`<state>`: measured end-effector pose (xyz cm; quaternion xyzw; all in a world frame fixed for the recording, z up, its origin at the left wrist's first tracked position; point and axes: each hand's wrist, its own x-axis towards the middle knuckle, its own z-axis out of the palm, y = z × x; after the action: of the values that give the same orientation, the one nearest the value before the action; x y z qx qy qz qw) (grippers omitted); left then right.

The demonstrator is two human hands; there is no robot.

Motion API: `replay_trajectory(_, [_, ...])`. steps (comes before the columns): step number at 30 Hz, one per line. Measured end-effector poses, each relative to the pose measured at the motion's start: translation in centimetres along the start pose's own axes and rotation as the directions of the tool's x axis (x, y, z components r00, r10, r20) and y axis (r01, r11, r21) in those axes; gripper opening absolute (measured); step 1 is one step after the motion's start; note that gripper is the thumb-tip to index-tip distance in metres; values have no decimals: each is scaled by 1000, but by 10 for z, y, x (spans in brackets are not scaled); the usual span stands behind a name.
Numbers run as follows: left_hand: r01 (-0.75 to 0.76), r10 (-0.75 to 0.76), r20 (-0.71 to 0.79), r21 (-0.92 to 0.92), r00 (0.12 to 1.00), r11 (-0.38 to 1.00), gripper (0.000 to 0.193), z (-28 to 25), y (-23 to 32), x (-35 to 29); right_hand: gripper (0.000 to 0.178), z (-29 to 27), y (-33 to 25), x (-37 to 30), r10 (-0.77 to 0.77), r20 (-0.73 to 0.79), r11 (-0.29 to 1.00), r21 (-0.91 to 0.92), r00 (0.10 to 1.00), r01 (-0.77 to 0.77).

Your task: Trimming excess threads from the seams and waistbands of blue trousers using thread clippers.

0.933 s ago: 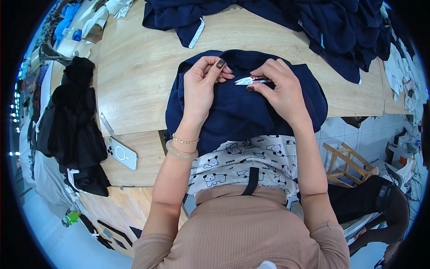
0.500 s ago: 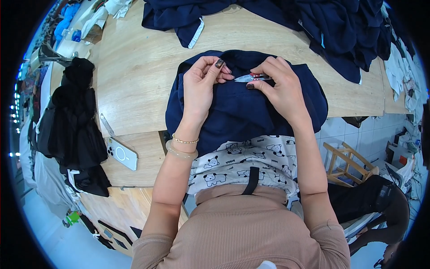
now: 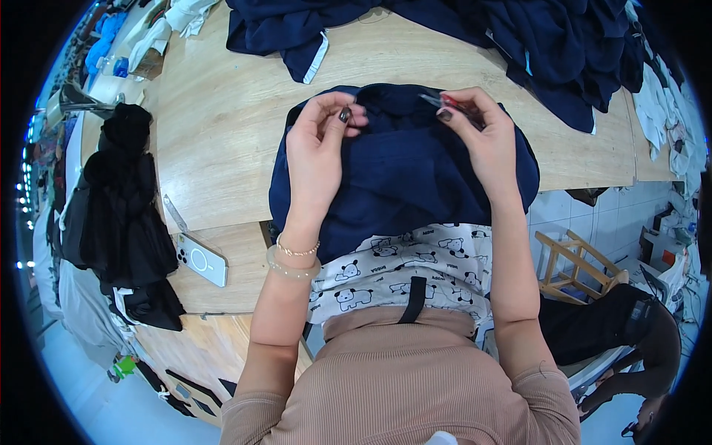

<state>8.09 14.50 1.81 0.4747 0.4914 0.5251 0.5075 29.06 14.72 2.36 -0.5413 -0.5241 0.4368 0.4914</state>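
A dark navy garment lies bunched at the table's near edge, spilling toward my lap. Above its left part is my left hand, thumb and fingers drawn together in a pinch; whatever may be between them is too small to make out. My right hand is closed around small thread snips with red on the handle, blades toward the left and slightly blurred. The snips are over the garment's upper right, apart from my left hand. A white apron with dog drawings covers my lap.
More navy garments are heaped along the table's far side. At left lie black cloth, a phone and a thin metal strip. A wooden stool and another person are at right.
My hands have moved apart. The right hand has lifted the snips up and right, away from the cloth near my left fingers; my left hand has shifted slightly left.
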Motion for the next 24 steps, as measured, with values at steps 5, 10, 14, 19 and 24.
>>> replay_trajectory(5, [-331, 232, 243, 558, 942, 761, 30, 16, 10, -3, 17, -12, 3, -6, 15, -36, 998, 54, 999, -13])
replay_trajectory(10, [-353, 148, 334, 723, 931, 594, 15, 26, -5, 1, 18, -10, 10, -10, 31, -27, 992, 122, 999, -28])
replay_trajectory(14, [-125, 65, 124, 570, 990, 812, 8, 21, -15, 4, 17, -12, 24, -9, 38, -48, 993, 115, 998, -32])
replay_trajectory(19, [-13, -37, 121, 392, 992, 920, 11, 16, -15, 9, 15, -11, 24, -10, 54, -68, 989, 144, 996, -43])
replay_trajectory(24, [-17, -3, 84, 236, 996, 972, 10, 11, -21, 11, 15, -4, 14, -13, -72, 31, 986, -146, 997, 76])
